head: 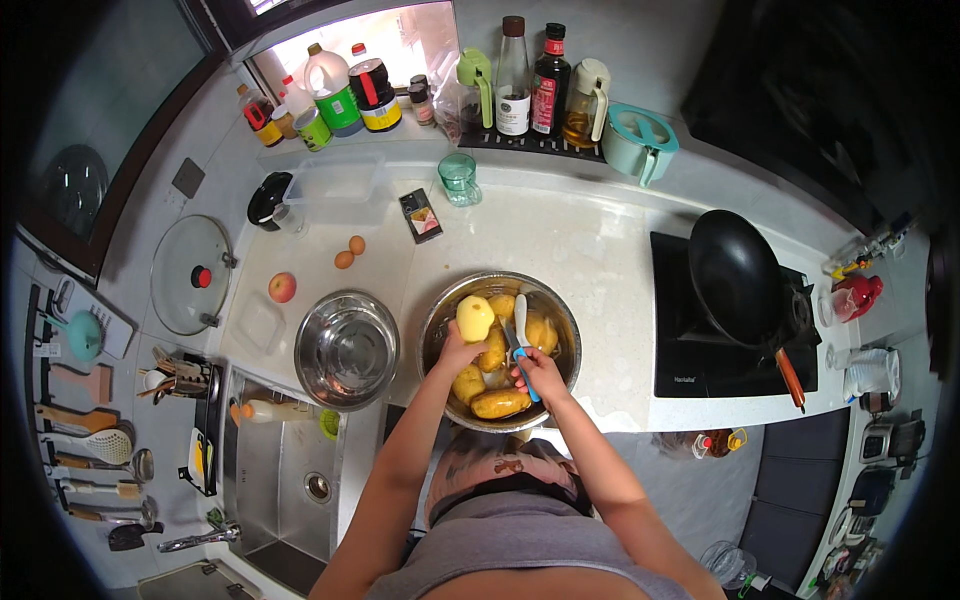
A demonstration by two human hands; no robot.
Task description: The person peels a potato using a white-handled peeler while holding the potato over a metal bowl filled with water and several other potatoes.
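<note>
My left hand grips a peeled, pale yellow potato above the left part of a steel bowl. A brownish spot shows on the potato's upper side. In my right hand is a small knife with a blue handle, its blade slanting up and left over the bowl. Several unpeeled potatoes lie inside, some partly hidden by my hands. Beside the knife, a white handle leans among the potatoes; what it belongs to is unclear.
An empty steel bowl stands left, beside the sink. Behind are an apple, two eggs, a phone and a green glass mug. A black wok rests on the cooktop at right.
</note>
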